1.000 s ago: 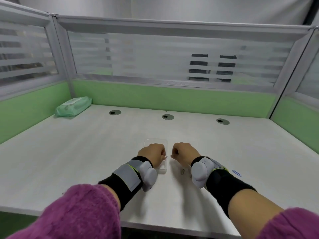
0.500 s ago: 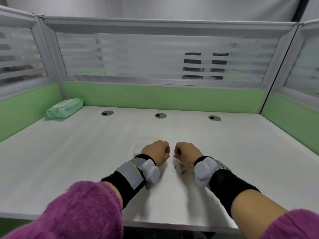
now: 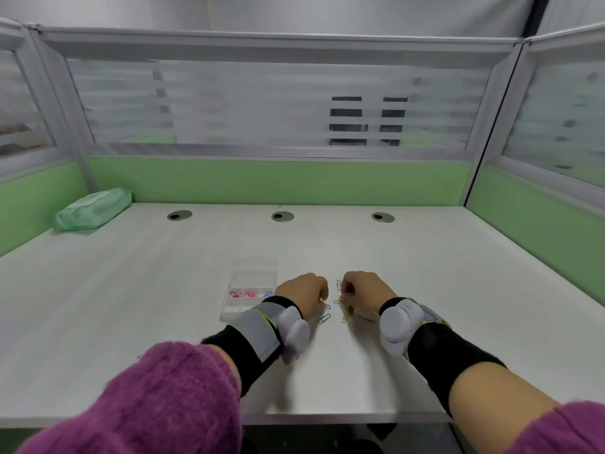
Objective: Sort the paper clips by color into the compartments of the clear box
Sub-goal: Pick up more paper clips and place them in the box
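The clear box [image 3: 252, 276] lies flat on the white desk, just left of my left hand. Its near row of compartments holds red paper clips [image 3: 244, 294] and a blue paper clip [image 3: 267, 294]. My left hand [image 3: 304, 294] is curled into a fist right of the box, and no clip shows in it. My right hand [image 3: 363, 291] is curled too, knuckles up, beside it. Loose clips lie between and under the hands: a grey clip [image 3: 339, 285], yellow clips [image 3: 338, 302], a green clip [image 3: 324, 318] and a bluish clip [image 3: 327, 307].
A green pack of wipes [image 3: 93, 208] lies at the far left corner. Three round cable holes [image 3: 282, 216] line the back of the desk. Green and frosted partition walls close in three sides. The desk's front edge [image 3: 327, 417] runs under my forearms.
My left hand has moved right, off the clear box and over to the loose clips. The box now shows uncovered with clips inside. My right hand has stayed at the pile.
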Available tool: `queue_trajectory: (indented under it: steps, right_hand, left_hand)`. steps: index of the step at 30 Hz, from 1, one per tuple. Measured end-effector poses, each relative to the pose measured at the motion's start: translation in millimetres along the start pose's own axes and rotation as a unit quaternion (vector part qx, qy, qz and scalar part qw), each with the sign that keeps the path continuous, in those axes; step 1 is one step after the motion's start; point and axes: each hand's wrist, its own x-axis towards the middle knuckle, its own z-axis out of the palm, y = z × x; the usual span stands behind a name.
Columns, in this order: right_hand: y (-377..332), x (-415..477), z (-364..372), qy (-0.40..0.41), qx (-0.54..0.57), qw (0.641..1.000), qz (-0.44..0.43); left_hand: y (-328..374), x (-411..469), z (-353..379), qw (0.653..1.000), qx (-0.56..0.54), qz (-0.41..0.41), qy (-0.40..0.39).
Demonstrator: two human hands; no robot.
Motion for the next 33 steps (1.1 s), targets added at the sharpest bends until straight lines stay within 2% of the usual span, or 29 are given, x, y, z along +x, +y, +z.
queue_trajectory:
  steps: [18,33]
  right_hand:
    - [12,-5,2,0.011,0.007,1.0,0.004]
    - [64,-18,-28,0.03,0.01,0.999,0.04]
  left_hand:
    - [11,5,3,0.999,0.036,0.001,0.003]
    - [58,27,8,0.998,-0.021,0.052,0.012]
